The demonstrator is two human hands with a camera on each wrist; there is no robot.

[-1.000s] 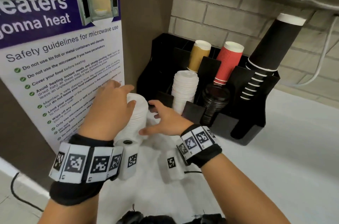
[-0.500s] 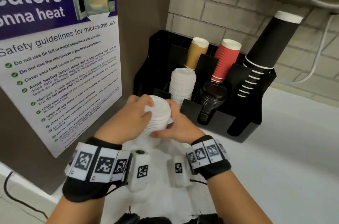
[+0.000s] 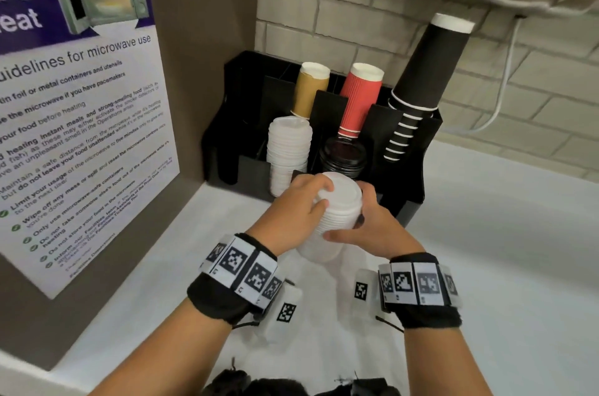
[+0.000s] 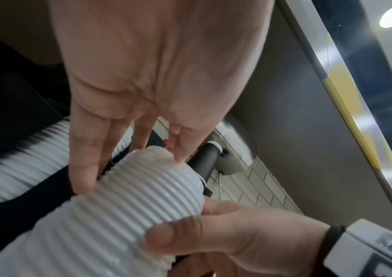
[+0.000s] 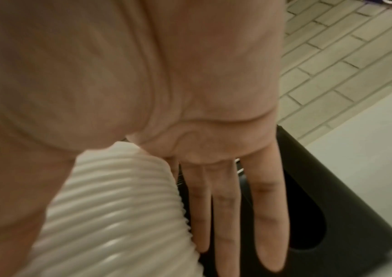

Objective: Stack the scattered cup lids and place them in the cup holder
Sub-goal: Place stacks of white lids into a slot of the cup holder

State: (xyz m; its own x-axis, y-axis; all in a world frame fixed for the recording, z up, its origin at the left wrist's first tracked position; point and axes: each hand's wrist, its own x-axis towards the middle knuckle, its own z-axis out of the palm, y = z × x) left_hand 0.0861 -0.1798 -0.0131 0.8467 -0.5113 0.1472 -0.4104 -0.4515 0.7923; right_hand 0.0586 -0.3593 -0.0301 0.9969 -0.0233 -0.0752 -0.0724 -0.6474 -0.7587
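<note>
A tall stack of white cup lids (image 3: pixel 338 210) is held upright between both hands, just in front of the black cup holder (image 3: pixel 403 198). My left hand (image 3: pixel 319 196) grips its top from the left, with fingertips on the top lid. My right hand (image 3: pixel 363 217) grips it from the right, thumb in front and fingers behind. In the left wrist view the ribbed stack (image 4: pixel 143 196) sits under my left fingers (image 4: pixel 83 159), with the right thumb wrapped round it. In the right wrist view my fingers (image 5: pixel 226 215) lie along the stack (image 5: pixel 119 206).
The holder's slots hold another white lid stack (image 3: pixel 288 149), black lids (image 3: pixel 343 155), a brown cup (image 3: pixel 311 87), red cups (image 3: pixel 359 97) and a tall black cup stack (image 3: pixel 424 71). A poster panel (image 3: pixel 81 136) walls the left. White counter (image 3: pixel 502 249) spreads right.
The right hand has closed on the lid stack beside the left. Both hands have carried it from near the poster panel rightwards to the front of the holder.
</note>
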